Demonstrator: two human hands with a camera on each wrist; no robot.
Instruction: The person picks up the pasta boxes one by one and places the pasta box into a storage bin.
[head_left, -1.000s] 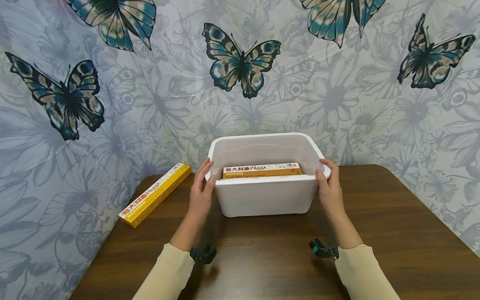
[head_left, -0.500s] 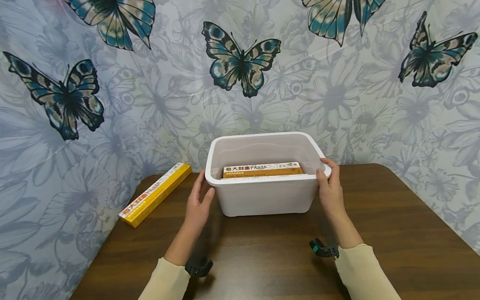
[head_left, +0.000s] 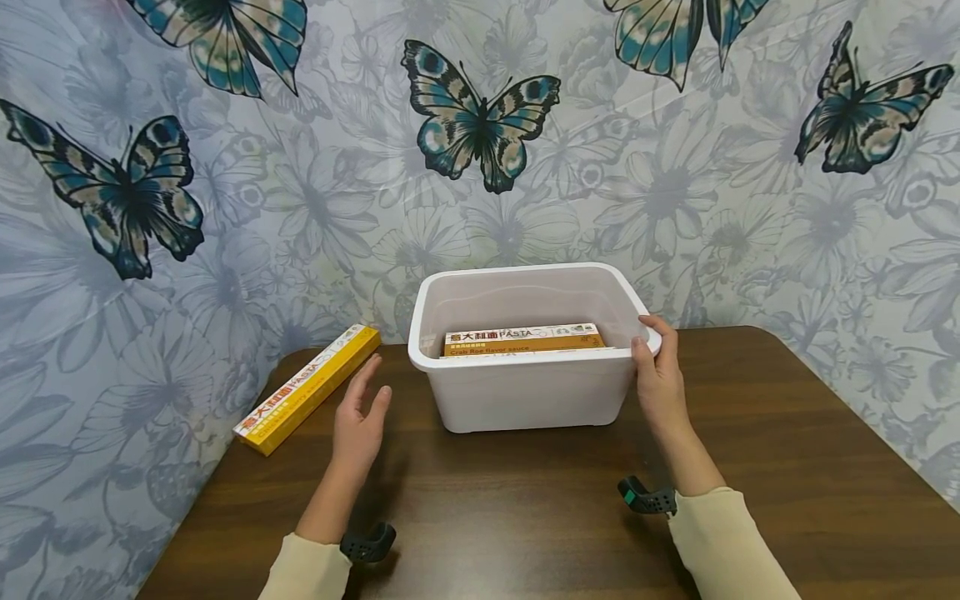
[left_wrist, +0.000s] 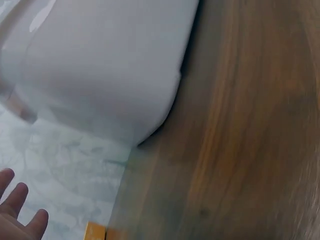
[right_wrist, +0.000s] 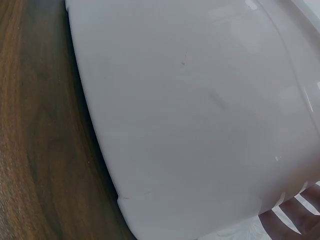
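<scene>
In the head view a white plastic bin (head_left: 525, 396) stands on the brown table, with a pasta box (head_left: 525, 340) inside it whose lower part is hidden by the front wall. My right hand (head_left: 662, 379) grips the bin's right rim, thumb at the front. My left hand (head_left: 358, 429) is off the bin, fingers spread and holding nothing, just right of a yellow pasta box (head_left: 309, 392) that lies slanted at the table's left edge. The left wrist view shows that hand's fingertips (left_wrist: 19, 197) apart from the bin, with a corner of the yellow box below.
The wooden table (head_left: 540, 517) stretches in front of the bin. Directly behind it hangs a cloth or wall covering (head_left: 337, 208) printed with butterflies and flowers. Dark bands (head_left: 367, 543) sit on both wrists.
My left hand has let go of the bin's left rim and moved left, toward the yellow pasta box. The right hand keeps its grip, and the bin stays practically where it was.
</scene>
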